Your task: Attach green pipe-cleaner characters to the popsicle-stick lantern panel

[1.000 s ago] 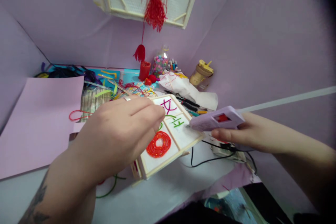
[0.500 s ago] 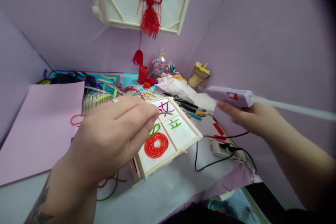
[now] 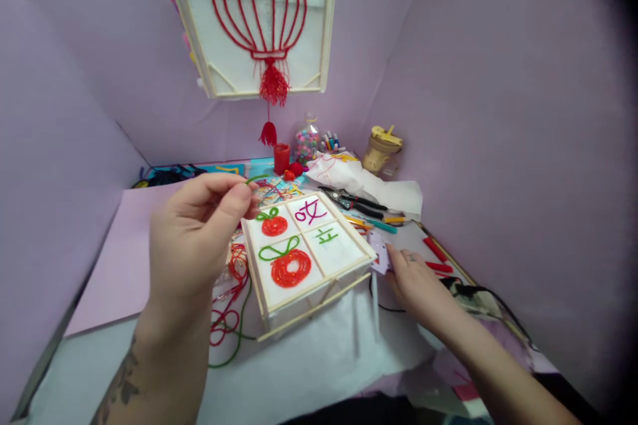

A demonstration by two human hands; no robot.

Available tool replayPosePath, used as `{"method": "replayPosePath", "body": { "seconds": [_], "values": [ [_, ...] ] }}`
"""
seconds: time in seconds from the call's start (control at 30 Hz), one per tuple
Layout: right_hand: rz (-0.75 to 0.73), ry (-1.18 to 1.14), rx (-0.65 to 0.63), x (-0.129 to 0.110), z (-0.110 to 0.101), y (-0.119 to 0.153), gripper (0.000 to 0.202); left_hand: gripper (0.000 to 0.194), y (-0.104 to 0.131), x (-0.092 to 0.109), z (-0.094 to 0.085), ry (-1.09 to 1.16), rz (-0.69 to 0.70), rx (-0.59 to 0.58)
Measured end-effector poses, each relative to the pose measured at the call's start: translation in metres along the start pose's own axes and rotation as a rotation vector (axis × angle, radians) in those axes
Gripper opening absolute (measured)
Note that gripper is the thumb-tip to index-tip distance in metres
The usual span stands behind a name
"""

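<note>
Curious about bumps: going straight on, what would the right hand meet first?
Past the lilac glue gun it holds, the right hand would probably meet the framed box at its right edge, though depth is unclear.

On the worktop point(image 3: 299, 362), the box point(image 3: 336, 254) lies right of the paper sheet point(image 3: 112, 265), with pliers point(image 3: 356, 203), a bottle point(image 3: 307, 144) and a cup point(image 3: 380, 151) behind it.

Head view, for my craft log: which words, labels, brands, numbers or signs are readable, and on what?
"女", probably: purple strokes on the box, upper right; with the loop beside it, the full sign is uncertain.
"立", probably: green strokes on the box, lower right.
Glue gun: markings too small and blurred.
No readable brands or numbers.
</note>
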State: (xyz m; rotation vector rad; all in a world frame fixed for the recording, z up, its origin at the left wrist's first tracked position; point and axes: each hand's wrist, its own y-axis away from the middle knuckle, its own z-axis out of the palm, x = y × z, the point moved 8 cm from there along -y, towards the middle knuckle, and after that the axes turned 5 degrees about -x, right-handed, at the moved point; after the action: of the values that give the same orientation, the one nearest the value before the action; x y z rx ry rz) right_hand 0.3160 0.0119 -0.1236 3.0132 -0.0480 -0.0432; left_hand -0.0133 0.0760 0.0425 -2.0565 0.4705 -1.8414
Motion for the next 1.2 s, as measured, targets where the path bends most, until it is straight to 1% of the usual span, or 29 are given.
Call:
{"method": "replayPosePath", "body": {
  "seconds": [0.07,0.1,0.17,0.23,0.3,0.33,0.37,0.4,0.47,0.5,0.53,0.57,0.6,0.67,0.7,0.8,0.93,1.07,1.13,1.2],
  "values": [
    [0.008,0.010,0.010,-0.008,0.008,-0.012,0.043,0.001,-0.005,-0.011,0.001,0.166,-0.099,0.037],
    [0.008,0.012,0.013,-0.011,0.011,-0.017,0.042,0.004,-0.007,-0.017,0.002,0.253,-0.163,0.061],
    [0.000,0.003,0.016,-0.013,0.019,-0.024,0.041,0.011,-0.011,-0.027,0.007,0.350,-0.270,0.043],
    [-0.011,-0.017,0.030,-0.012,0.024,-0.026,0.042,0.015,-0.014,-0.032,0.011,0.397,-0.344,0.011],
    [-0.024,-0.035,0.057,-0.009,0.019,-0.023,0.045,0.017,-0.015,-0.034,0.014,0.401,-0.394,-0.017],
    [-0.040,-0.054,0.086,-0.008,0.010,-0.020,0.046,0.017,-0.014,-0.035,0.015,0.404,-0.418,-0.031],
    [-0.074,-0.090,0.138,-0.010,-0.006,-0.016,0.046,0.018,-0.013,-0.034,0.017,0.406,-0.439,-0.046],
    [-0.110,-0.126,0.192,-0.014,-0.026,-0.010,0.045,0.018,-0.011,-0.033,0.019,0.405,-0.454,-0.061],
    [-0.303,-0.354,0.466,-0.030,-0.088,0.011,0.032,0.018,-0.005,-0.029,0.025,0.393,-0.463,-0.087],
    [-0.369,-0.427,0.569,-0.039,-0.117,0.021,0.025,0.018,-0.002,-0.025,0.027,0.383,-0.454,-0.093],
    [-0.440,-0.484,0.634,-0.052,-0.143,0.029,0.019,0.017,0.002,-0.022,0.029,0.375,-0.441,-0.092],
    [-0.520,-0.549,0.663,-0.066,-0.165,0.034,0.016,0.015,0.006,-0.017,0.029,0.354,-0.417,-0.087],
    [-0.590,-0.610,0.663,-0.081,-0.182,0.036,0.015,0.012,0.009,-0.012,0.029,0.313,-0.378,-0.083],
    [-0.698,-0.662,0.693,-0.109,-0.206,0.037,0.017,0.007,0.015,0.001,0.028,0.180,-0.280,-0.089],
    [-0.738,-0.673,0.700,-0.121,-0.211,0.035,0.018,0.008,0.017,0.007,0.028,0.105,-0.229,-0.103],
    [-0.801,-0.701,0.706,-0.143,-0.212,0.023,0.024,0.014,0.020,0.022,0.031,-0.038,-0.115,-0.166],
    [-0.808,-0.713,0.697,-0.151,-0.205,0.011,0.012,0.015,0.019,0.031,0.035,-0.097,-0.032,-0.220],
    [-0.815,-0.745,0.666,-0.147,-0.202,0.010,0.013,0.011,0.018,0.031,0.038,-0.219,0.057,-0.225],
    [-0.777,-0.768,0.654,-0.139,-0.200,0.009,0.014,0.008,0.020,0.032,0.040,-0.329,0.133,-0.221],
    [-0.723,-0.778,0.630,-0.127,-0.196,0.005,0.013,0.008,0.021,0.034,0.043,-0.445,0.215,-0.241]
  ]
}}
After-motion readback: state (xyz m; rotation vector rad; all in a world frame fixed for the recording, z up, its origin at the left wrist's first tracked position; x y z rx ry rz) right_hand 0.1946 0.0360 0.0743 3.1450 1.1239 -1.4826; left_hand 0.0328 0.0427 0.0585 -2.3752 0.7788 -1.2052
